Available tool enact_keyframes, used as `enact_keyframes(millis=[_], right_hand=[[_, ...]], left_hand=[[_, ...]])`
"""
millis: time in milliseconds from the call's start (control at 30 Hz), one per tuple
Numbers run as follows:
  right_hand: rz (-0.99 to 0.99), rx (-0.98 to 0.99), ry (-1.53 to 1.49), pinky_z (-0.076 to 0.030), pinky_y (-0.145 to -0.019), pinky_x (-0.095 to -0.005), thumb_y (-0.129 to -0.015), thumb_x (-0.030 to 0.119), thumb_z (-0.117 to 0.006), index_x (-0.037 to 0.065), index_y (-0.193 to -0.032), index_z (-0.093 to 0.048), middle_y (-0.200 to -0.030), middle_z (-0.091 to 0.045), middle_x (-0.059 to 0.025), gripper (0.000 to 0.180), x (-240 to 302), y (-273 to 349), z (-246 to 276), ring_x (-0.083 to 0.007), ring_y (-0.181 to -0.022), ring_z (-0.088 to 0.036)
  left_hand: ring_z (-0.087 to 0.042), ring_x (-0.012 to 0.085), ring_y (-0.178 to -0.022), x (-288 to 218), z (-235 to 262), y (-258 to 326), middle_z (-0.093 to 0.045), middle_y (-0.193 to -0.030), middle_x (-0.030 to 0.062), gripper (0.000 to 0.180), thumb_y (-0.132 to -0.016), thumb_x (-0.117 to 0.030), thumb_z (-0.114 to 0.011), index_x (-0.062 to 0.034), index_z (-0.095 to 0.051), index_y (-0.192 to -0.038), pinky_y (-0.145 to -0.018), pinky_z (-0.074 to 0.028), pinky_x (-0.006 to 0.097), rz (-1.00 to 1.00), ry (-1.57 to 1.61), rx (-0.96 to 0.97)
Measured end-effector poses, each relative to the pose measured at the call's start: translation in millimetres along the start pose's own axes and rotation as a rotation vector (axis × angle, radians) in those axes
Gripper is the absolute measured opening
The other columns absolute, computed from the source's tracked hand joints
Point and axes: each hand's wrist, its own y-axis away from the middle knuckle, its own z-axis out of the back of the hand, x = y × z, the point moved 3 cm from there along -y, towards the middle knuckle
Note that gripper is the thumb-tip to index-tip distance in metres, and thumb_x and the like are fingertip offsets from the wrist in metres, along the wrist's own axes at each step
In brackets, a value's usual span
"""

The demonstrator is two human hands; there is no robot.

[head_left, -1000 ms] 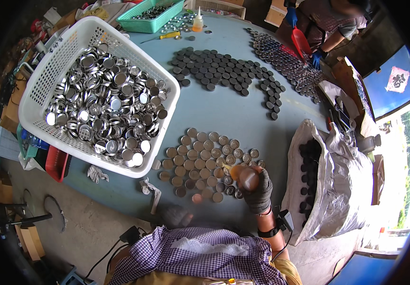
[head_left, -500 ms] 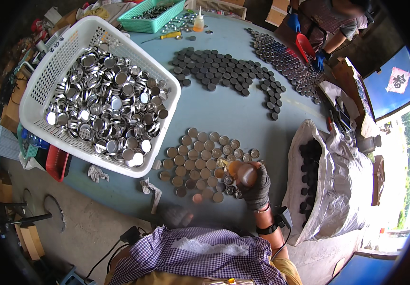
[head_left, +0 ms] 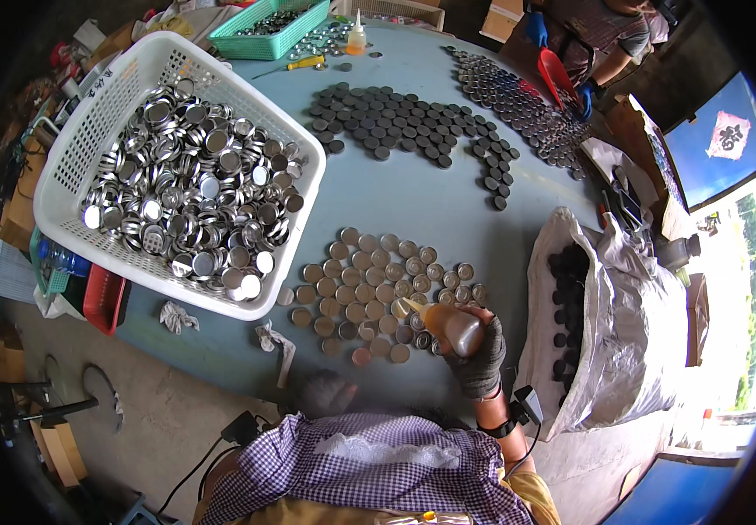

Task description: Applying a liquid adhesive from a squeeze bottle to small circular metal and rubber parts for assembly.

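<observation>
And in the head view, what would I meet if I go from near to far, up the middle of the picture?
Checked cloth → blurred left hand → silver discs → dark discs → standing nozzle bottle. I leave out the right hand and its squeeze bottle, because they overlap the silver discs' stretch.

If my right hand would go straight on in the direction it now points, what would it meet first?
Probably the silver discs: the bottle in your right hand points toward them, though its height above them is unclear.
</observation>
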Motion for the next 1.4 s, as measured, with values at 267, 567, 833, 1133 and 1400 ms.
enact_keyframes(millis=[267,567,833,1133,1400], right_hand=[[-0.066,0.043,-0.029,-0.052,-0.081,-0.0365,-0.068,0.019,-0.081,0.006,-0.112,-0.058,-0.101,-0.065,-0.0123,0.052,-1,7,-7,-0.0279,-0.090,-0.065],[-0.028,0.034,0.010,-0.052,-0.080,-0.0380,-0.065,0.015,-0.082,0.006,-0.111,-0.059,-0.100,-0.065,-0.0121,0.053,-5,5,-11,-0.0294,-0.090,-0.065],[-0.017,0.064,0.071,-0.053,-0.078,-0.0391,-0.064,0.014,-0.080,0.007,-0.110,-0.059,-0.099,-0.065,-0.0136,0.051,4,11,-2,-0.0323,-0.089,-0.065],[-0.003,0.101,0.026,-0.053,-0.077,-0.0387,-0.064,0.014,-0.080,0.008,-0.108,-0.059,-0.096,-0.067,-0.0129,0.049,15,7,-4,-0.0324,-0.086,-0.067],[-0.026,0.120,0.019,-0.053,-0.077,-0.0389,-0.064,0.016,-0.080,0.008,-0.108,-0.059,-0.096,-0.066,-0.0124,0.050,13,-2,-14,-0.0334,-0.087,-0.066]], left_hand=[[-0.063,0.0283,-0.062,5,-4,2,-0.064,-0.069,0.0100,0.018,-0.072,-0.014,-0.077,-0.0054,-0.068,-0.084,-0.056,-0.051,0.039,-0.016,-0.006,-0.016],[-0.063,0.0283,-0.063,5,-4,2,-0.064,-0.071,0.0093,0.020,-0.070,-0.013,-0.076,-0.0065,-0.068,-0.087,-0.057,-0.051,0.040,-0.020,0.015,-0.023],[-0.063,0.0290,-0.065,10,-7,3,-0.064,-0.076,0.0113,0.018,-0.070,-0.013,-0.072,-0.0034,-0.066,-0.084,-0.059,-0.053,0.040,-0.075,0.067,-0.050],[-0.064,0.0289,-0.065,11,-8,6,-0.065,-0.078,0.0119,0.020,-0.070,-0.014,-0.072,-0.0020,-0.067,-0.086,-0.059,-0.054,0.040,-0.066,0.075,-0.043],[-0.066,0.0285,-0.069,13,-9,9,-0.066,-0.080,0.0122,0.021,-0.070,-0.015,-0.072,-0.0020,-0.067,-0.087,-0.062,-0.055,0.040,-0.052,0.069,-0.007]])
